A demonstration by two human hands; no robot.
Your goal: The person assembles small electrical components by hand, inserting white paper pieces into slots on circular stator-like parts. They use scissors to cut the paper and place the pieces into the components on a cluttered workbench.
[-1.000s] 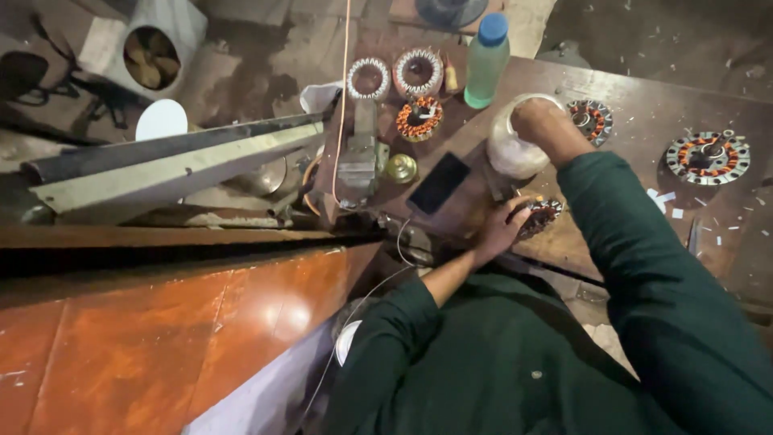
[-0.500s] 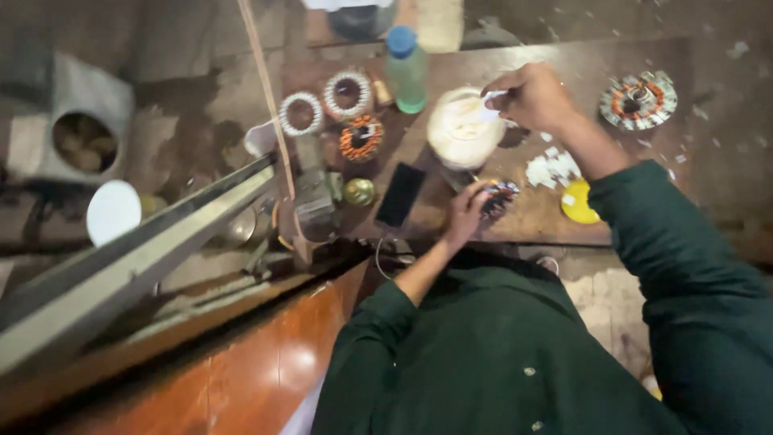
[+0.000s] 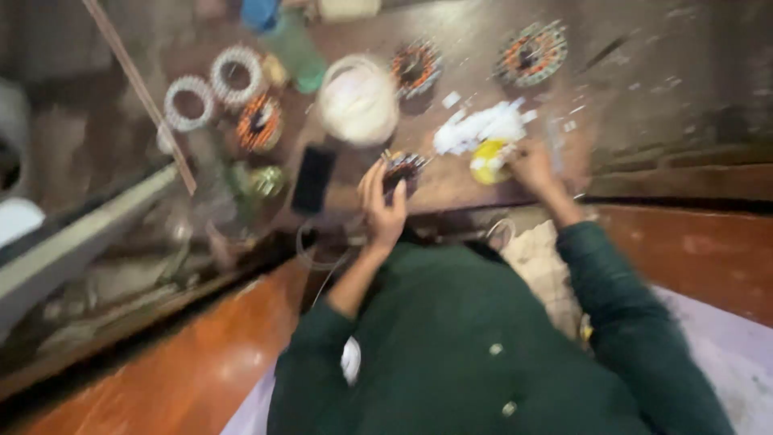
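Wooden bench: brown worktop (image 3: 660,89), seen from the head camera, the only view; the frame is badly motion-blurred, so fine detail is lost.
Landmark: a dark phone (image 3: 312,179) lies flat on the bench; places below are given from it.
Left hand: the left hand (image 3: 383,201) is just right of the phone, fingers curled shut around a small wound stator (image 3: 401,169), dark with copper and red windings, held at the bench's near edge.
Right hand: the right hand (image 3: 533,165) is farther right of the phone, well apart from the left, resting by a yellow disc (image 3: 488,157); whether its fingers are pinched on anything I cannot tell.
White scraps: a heap of white paper bits (image 3: 481,127) lies just beyond the yellow disc.
Bowl: a round white container (image 3: 358,101) stands beyond the phone, slightly right.
Other stators: an orange-wound one (image 3: 259,122) and two white rings (image 3: 187,103) lie beyond and left of the phone; two more wound stators (image 3: 533,50) lie far right and beyond.
Bottle: a green bottle with a blue cap (image 3: 286,36) stands beyond the phone.
Risk: the stator sits at the bench edge in one hand; a loosened hold could drop it into the gap below and bend the fine windings.
Risk: a sweeping sleeve could scatter the light paper bits.
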